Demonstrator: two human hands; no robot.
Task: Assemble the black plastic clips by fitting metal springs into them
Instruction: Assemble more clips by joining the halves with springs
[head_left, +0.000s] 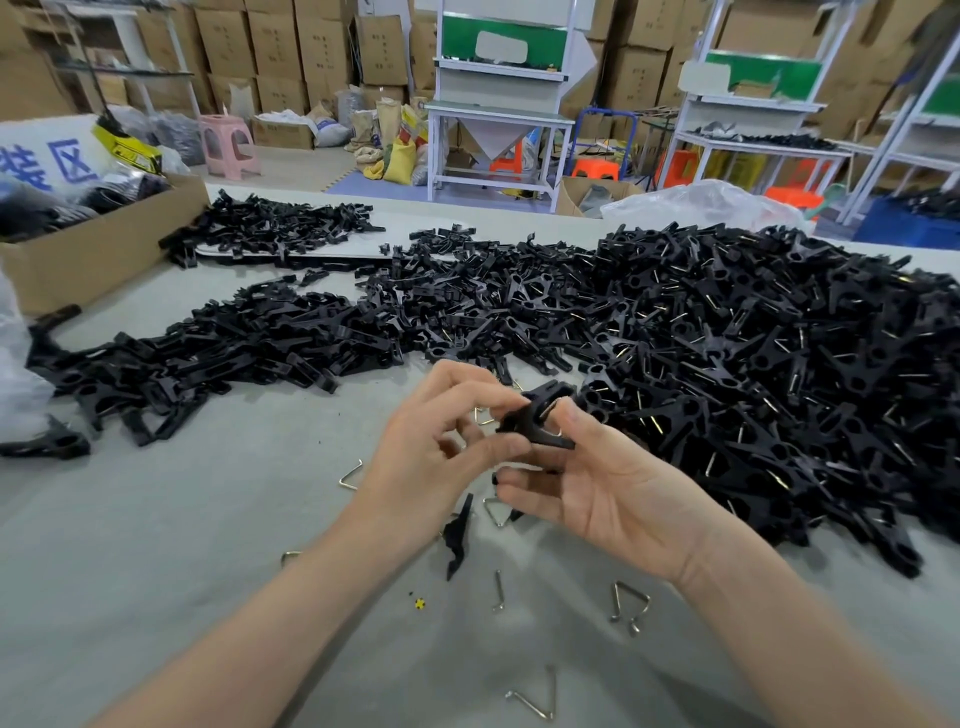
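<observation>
Worktable (156, 545) with grey covering, viewed from head height, filling most of the field. At right, broad heap of black clips (779, 364), many with bright wire showing, spread from mid-table to the right edge. At left, lower heap of clip halves (218, 348); beyond it, smaller far heap (280, 223) of similar black parts. Cardboard box (104, 249) resting on the far left corner, loaded with dark bagged material. Clear plastic bag (701, 202) just behind the right-hand heap. Background of stacked cartons, white-framed benches and a pink stool (228, 143). Centre foreground: two bare forearms converging above the table. Left hand (431, 452) back upward, fingers curled, thumb and forefinger pinching the left end of a single black clip (540, 415). Right hand (618, 493) palm upward, thumb pressed against the clip's right side, remaining fingers curled beneath it in a grip. Clip held clear of the table, tilted, just in front of the near edge of the right-hand heap; small glint of metal at its underside, seating of any spring not discernible. Beneath the hands, one loose clip half (458, 535) lying on the covering. Scattered nearby, bent metal springs (629, 605), well apart from one another: near edge (537, 699), left of the wrist (352, 475), below the palm (496, 512). Smallest item: yellow speck (420, 603) beside the loose half.
</observation>
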